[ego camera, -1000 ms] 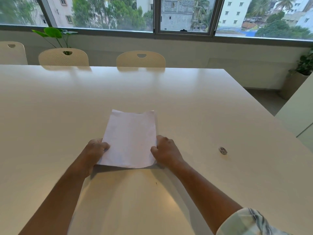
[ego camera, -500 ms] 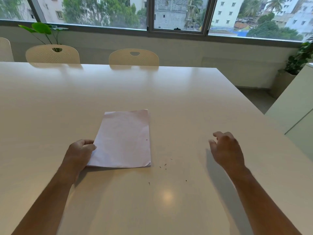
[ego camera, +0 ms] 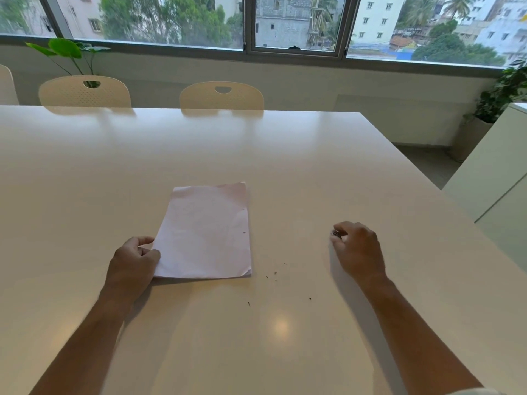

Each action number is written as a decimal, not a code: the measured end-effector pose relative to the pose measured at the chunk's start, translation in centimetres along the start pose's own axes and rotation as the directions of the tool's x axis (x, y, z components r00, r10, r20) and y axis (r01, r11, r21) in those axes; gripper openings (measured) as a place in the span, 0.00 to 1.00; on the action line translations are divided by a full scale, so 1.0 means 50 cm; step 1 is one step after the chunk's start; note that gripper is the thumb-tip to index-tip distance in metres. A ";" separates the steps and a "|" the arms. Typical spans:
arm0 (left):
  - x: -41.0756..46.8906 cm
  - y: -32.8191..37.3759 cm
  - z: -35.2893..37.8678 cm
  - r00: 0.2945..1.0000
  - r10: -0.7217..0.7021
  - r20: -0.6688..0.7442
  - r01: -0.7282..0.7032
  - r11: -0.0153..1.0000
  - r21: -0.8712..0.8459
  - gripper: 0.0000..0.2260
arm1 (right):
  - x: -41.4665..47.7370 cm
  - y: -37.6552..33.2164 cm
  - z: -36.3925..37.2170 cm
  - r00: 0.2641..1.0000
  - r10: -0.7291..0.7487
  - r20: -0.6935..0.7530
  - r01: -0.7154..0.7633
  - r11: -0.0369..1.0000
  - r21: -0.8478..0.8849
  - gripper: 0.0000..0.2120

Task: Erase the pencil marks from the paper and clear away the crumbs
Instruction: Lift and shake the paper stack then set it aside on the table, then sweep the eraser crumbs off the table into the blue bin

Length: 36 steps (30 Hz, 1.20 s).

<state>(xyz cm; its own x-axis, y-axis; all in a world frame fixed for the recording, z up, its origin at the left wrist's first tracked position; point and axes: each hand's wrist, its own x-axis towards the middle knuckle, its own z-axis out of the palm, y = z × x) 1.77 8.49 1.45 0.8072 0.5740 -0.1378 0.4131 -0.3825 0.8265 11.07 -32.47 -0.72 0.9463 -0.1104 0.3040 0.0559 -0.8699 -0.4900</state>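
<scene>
The left hand (ego camera: 134, 258) holds the white paper sheet (ego camera: 205, 232), the right hand (ego camera: 359, 249) pinches a small grey eraser (ego camera: 335, 233) right of it, and dark crumbs (ego camera: 275, 272) nearby need clearing.

I count one paper (ego camera: 206, 230), two hands (ego camera: 131, 262) (ego camera: 358, 252), one eraser (ego camera: 335, 233), five crumbs (ego camera: 275, 272) right of the paper, and three chairs (ego camera: 222, 95) and two plants (ego camera: 67, 51) beyond it.

Left hand (ego camera: 134, 260) grips the paper (ego camera: 205, 232); right hand (ego camera: 359, 249) pinches a small eraser (ego camera: 335, 233) near scattered crumbs (ego camera: 275, 272).
</scene>
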 end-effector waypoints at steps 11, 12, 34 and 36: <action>-0.003 -0.011 0.010 0.998 0.027 -0.055 -0.030 0.998 -0.057 0.17 | 0.051 -0.134 0.114 0.994 -0.046 0.103 0.039 0.997 0.068 0.06; -0.002 -0.012 0.010 0.998 0.024 -0.057 -0.028 0.997 -0.073 0.17 | 0.050 -0.135 0.117 0.994 -0.041 0.102 0.036 0.998 0.051 0.07; -0.285 -0.111 0.166 0.757 0.518 0.399 -0.643 0.479 0.597 0.48 | -0.200 0.094 -0.130 0.966 0.157 0.206 -0.218 0.923 0.318 0.11; -0.305 -0.098 0.188 0.748 0.501 0.434 -0.656 0.463 0.596 0.48 | -0.221 0.116 -0.156 0.965 0.163 0.203 -0.227 0.908 0.352 0.10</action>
<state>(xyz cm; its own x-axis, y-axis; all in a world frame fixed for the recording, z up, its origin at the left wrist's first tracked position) -8.59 -5.21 -5.64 0.9943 -0.0763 0.0744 -0.0867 -0.9852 0.1476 -1.55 -40.05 -0.56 0.9874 -0.1506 0.0475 -0.0523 -0.5959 -0.8014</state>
